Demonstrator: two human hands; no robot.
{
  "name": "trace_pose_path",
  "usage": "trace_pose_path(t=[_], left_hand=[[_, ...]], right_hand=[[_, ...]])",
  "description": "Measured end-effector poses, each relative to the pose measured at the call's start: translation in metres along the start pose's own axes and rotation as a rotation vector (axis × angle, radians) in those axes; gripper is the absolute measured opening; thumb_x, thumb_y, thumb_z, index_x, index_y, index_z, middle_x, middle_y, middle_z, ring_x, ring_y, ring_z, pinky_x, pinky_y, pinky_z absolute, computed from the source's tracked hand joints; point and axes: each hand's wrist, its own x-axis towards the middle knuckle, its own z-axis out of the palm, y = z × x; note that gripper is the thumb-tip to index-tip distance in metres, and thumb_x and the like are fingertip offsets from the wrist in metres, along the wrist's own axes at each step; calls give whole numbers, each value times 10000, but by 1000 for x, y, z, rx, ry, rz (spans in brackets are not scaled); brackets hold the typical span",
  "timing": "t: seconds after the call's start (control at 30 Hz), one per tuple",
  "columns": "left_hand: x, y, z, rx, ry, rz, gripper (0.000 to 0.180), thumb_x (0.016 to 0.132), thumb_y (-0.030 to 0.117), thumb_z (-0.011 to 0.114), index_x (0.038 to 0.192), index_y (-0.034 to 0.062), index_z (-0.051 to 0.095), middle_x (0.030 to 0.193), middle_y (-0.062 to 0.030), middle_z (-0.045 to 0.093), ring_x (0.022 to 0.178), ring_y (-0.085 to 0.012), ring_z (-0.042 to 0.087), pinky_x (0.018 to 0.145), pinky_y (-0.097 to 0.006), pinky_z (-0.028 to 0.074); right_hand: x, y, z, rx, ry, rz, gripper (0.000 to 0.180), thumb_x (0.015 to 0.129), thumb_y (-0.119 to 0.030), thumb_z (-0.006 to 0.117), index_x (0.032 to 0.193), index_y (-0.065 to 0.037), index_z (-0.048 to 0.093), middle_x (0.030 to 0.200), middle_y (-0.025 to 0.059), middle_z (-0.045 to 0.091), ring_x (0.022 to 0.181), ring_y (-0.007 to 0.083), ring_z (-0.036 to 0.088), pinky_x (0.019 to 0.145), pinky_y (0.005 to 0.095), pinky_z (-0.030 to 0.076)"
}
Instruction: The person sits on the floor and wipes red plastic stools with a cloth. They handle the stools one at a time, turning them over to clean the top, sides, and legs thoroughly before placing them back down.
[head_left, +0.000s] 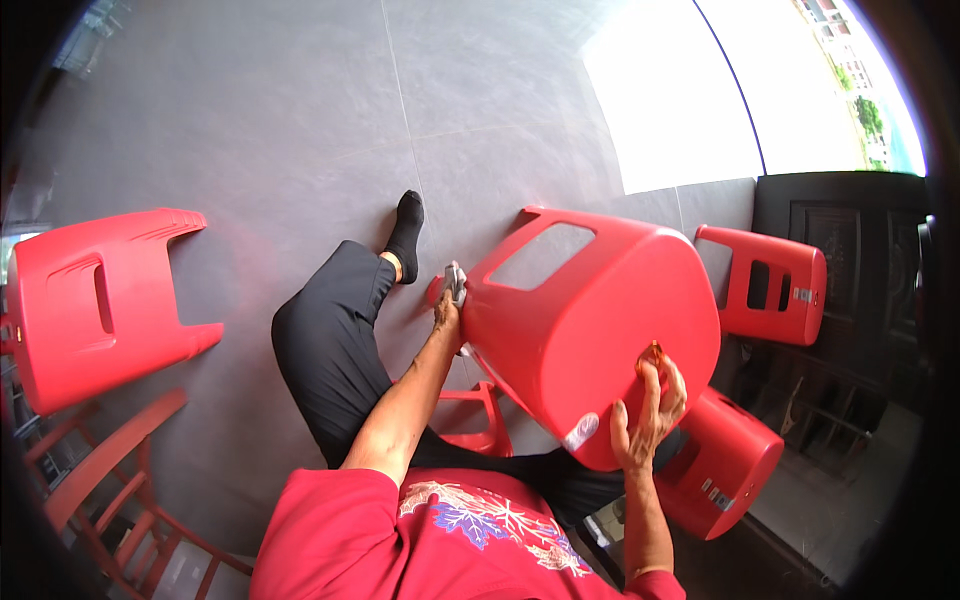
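Observation:
A large red plastic stool (630, 330) lies tipped on its side in front of me, its rounded seat turned toward my right. My left hand (447, 312) is closed at the stool's leg end, around a grey, cloth-like piece (455, 280); some of its fingers are hidden. On the seat's face, my right hand (655, 410) has bent fingers, with the tips at a small orange-brown spot (650, 354) that looks like the seat's hole. The thumb rests against the seat, near a pale round sticker (581, 431).
More red stools lie on their sides: one to the left (70, 310), one at far right (775, 285), one by my right forearm (725, 465). A wooden chair (120, 490) stands at lower left, a dark cabinet-like panel (840, 260) at right. My black-socked foot (405, 235) rests on grey tiles.

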Motion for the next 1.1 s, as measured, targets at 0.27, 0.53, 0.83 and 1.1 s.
trace_pose_path(t=[0.27,0.53,0.83,1.1], left_hand=[[-96,-25,21,151,-258,879,547,976,435,367,1381,71,423,1313,-83,496,1200,-183,466,995,-315,362],[-221,-49,60,779,173,1975,474,873,170,616,1308,31,487,1296,-175,494,1296,-384,341,1074,-488,263],[-251,-43,92,1438,-599,1598,615,891,274,516,1405,20,293,1426,-189,372,1352,-327,322,1118,-463,233],[-247,-7,100,873,-152,1944,326,858,160,562,1156,30,534,1133,-158,575,1061,-331,521,941,-409,388]], right_hand=[[2,-1,-1,38,89,-37,596,684,-246,684,1230,-66,527,1341,150,426,1260,336,373,1019,456,262],[-4,-1,-2,92,152,-35,565,739,-311,679,1236,-85,530,1322,132,441,1254,310,386,1004,445,275],[-10,-6,-2,661,436,164,545,789,-219,648,1286,-51,500,1280,164,488,1210,333,436,1021,422,344],[-20,-23,4,48,168,-175,450,892,-413,532,1283,-191,539,1363,83,477,1293,270,392,1061,485,220]])
